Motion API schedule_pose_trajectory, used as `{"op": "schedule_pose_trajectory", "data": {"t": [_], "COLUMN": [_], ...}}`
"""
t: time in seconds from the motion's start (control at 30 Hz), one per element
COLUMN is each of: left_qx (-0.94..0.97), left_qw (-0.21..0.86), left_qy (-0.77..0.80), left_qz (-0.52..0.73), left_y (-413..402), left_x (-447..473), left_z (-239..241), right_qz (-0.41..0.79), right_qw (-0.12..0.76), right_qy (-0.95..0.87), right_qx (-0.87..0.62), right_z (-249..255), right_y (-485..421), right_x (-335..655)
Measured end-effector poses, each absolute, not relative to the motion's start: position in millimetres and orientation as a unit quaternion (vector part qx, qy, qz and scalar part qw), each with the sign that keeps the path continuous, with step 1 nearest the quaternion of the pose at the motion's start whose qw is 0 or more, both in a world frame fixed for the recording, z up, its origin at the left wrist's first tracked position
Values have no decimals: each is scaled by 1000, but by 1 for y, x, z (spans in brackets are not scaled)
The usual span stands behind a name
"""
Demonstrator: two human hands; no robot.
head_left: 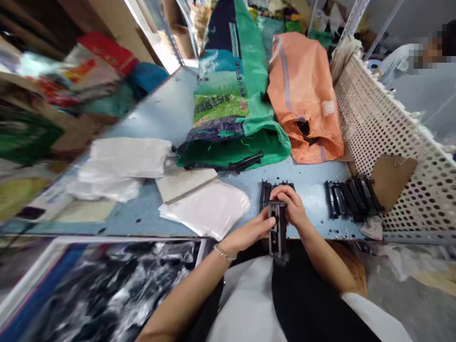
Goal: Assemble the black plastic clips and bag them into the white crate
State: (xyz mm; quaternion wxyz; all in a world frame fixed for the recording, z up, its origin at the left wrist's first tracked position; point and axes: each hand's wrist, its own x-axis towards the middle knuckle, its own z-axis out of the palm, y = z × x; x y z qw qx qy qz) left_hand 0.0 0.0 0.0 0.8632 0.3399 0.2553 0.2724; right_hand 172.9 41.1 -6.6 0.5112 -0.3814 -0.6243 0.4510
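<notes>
Close in front of my body, a long black plastic part (278,240) is upright between my two hands. My left hand (257,225) is closed on its left side, the thumb on its face. Around its upper right end curl the fingers of my right hand (292,205). Just beyond my hands, a few similar black parts (264,194) lie on the blue table (308,178), partly hidden by my fingers. To the right is a row of several more black parts (351,197). One loose black part (245,163) rests at the mouth of the green woven sack (256,137).
An orange sack (302,95) stands beside the green one. White plastic bags (210,209) and a pale flat board (185,183) lie left of my hands. A perforated white panel (395,142) edges the right side. A bin of plastic-wrapped items (131,285) sits below left. Another person (399,64) is beyond the panel.
</notes>
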Motion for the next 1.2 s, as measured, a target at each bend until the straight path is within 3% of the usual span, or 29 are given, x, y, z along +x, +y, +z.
{"op": "schedule_pose_trajectory", "data": {"t": [0.2, 0.33, 0.4, 0.47, 0.63, 0.7, 0.77, 0.93, 1.03, 1.1, 1.2], "left_qx": [270, 301, 326, 356, 480, 452, 388, 302, 298, 299, 296], "left_qw": [825, 803, 800, 778, 609, 612, 650, 679, 688, 690, 662], "left_qy": [337, 372, 374, 388, 463, 473, 476, 474, 482, 489, 504], "left_qz": [364, 355, 337, 343, 429, 444, 448, 473, 454, 441, 469], "left_y": [-12, -9, -11, -12, -4, 3, 10, 21, 18, 13, 7], "left_x": [16, 13, 13, 14, 18, 16, 12, 2, 3, 7, 12], "left_z": [8, 6, 3, -2, -20, -24, -24, -11, -11, -17, -28], "right_qz": [272, 112, 90, 133, 466, 521, 468, 112, -18, -24, 91], "right_qw": [541, 453, 411, 399, 403, 375, 336, 227, 204, 198, 201], "right_qy": [-664, -783, -807, -789, -570, -554, -641, -890, -929, -943, -928], "right_qx": [-438, -410, -415, -447, -543, -531, -507, -379, -307, -265, -299], "right_z": [-9, -1, 3, 4, -4, -6, -6, -8, -12, -14, -18], "right_y": [42, 35, 33, 32, 35, 33, 25, 0, -1, 2, 3], "right_x": [194, 212, 213, 206, 184, 180, 179, 176, 176, 176, 172]}}
